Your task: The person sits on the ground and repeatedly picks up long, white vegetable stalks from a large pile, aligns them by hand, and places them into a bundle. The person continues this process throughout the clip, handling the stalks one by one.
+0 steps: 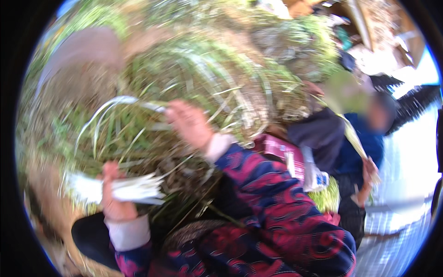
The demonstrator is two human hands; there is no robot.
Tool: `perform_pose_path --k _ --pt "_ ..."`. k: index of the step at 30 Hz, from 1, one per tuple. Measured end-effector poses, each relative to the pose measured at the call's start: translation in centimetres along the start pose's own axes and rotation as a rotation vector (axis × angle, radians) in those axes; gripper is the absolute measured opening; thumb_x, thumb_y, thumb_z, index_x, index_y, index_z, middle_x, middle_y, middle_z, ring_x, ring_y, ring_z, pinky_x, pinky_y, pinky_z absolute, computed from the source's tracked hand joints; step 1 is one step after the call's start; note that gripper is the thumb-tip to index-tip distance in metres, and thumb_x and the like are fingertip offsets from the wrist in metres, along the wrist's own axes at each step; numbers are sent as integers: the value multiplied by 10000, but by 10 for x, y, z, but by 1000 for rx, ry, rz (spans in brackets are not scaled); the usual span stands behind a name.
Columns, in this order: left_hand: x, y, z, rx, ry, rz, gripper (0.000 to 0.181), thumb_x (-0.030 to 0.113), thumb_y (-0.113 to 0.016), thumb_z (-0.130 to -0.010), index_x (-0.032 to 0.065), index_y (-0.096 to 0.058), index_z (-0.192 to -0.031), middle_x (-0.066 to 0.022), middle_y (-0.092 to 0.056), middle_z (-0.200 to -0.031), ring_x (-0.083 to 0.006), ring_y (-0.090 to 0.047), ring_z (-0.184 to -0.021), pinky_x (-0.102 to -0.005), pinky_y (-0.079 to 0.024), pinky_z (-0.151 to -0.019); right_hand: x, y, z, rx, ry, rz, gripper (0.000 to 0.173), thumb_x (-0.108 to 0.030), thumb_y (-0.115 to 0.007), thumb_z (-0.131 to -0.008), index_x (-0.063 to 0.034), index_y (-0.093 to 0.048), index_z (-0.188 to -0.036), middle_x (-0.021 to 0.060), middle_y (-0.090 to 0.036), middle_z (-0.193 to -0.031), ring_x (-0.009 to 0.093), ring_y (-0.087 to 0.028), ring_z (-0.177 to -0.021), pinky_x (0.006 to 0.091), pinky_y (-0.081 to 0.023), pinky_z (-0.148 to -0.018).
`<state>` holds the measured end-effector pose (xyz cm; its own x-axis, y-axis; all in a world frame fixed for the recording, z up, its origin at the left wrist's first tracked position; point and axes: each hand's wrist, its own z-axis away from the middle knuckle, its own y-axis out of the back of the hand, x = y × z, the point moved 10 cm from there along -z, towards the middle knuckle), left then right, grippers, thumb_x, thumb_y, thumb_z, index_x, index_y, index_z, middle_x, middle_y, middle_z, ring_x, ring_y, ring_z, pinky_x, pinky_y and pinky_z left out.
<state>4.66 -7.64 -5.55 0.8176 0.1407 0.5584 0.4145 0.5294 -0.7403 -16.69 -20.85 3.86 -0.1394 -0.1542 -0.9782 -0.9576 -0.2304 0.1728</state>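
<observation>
My left hand (pixel 117 202), at the lower left, is closed around a bundle of white plant stalks (pixel 138 189); the cut-looking ends fan out to its right. My right hand (pixel 190 123) is ahead of it, nearer the middle of the view, and pinches the end of a long pale leaf or stalk (pixel 121 100) between its fingertips. That strip arches to the left and hangs down over a heap of green grass-like leaves (pixel 138 138). The heap lies below and beyond both hands. Motion blur hides the exact finger grip.
A person in a blue top (pixel 360 138) sits at the right, holding a long pale stalk (pixel 354 136). Between us are a pink box or bag (pixel 282 150) and a white plastic packet (pixel 313 178). More cut greenery (pixel 301 48) is piled farther off.
</observation>
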Motion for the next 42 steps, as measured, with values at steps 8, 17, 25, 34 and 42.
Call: perform_pose_path --k 8,17,25,34,42 --pt "-13 -25 22 -62 -4 -165 211 55 -583 -708 58 -450 -872 -90 -541 -903 -157 -512 -810 -313 -421 -724 -7 -102 52 -461 45 306 97 -111 -481 -802 -55 -515 -874 79 -551 -669 153 -559 -568 251 -435 -510" --pt "-26 -25 25 -28 169 -21 199 48 -604 -703 9 -485 -857 -99 -552 -707 -194 -551 -651 -310 -459 -613 54 -18 15 -198 -305 292 179 -101 -453 -808 -127 -479 -983 70 -550 -697 141 -551 -493 225 -456 -380" --pt "3 -36 23 -199 128 180 228 56 -619 -688 78 -441 -829 -65 -505 -666 -183 -513 -632 -314 -447 -587 114 207 5 26 -509 1637 251 -195 -416 -786 -127 -494 -1014 158 -534 -976 337 -529 -842 408 -426 -701" --pt "-17 -29 28 -158 257 -8 216 23 -607 -693 72 -463 -846 -66 -512 -720 -184 -542 -661 -306 -468 -565 45 5 1 -484 -295 635 529 -205 -579 -720 -74 -372 -1189 129 -390 -1189 243 -428 -1033 341 -379 -863" --pt "-41 -29 35 -168 348 -115 251 -16 -624 -660 46 -457 -837 -96 -530 -673 -192 -552 -611 -298 -467 -534 53 -134 28 -761 -331 195 205 -156 -353 -845 -46 -526 -828 36 -519 -697 101 -483 -602 230 -419 -543"
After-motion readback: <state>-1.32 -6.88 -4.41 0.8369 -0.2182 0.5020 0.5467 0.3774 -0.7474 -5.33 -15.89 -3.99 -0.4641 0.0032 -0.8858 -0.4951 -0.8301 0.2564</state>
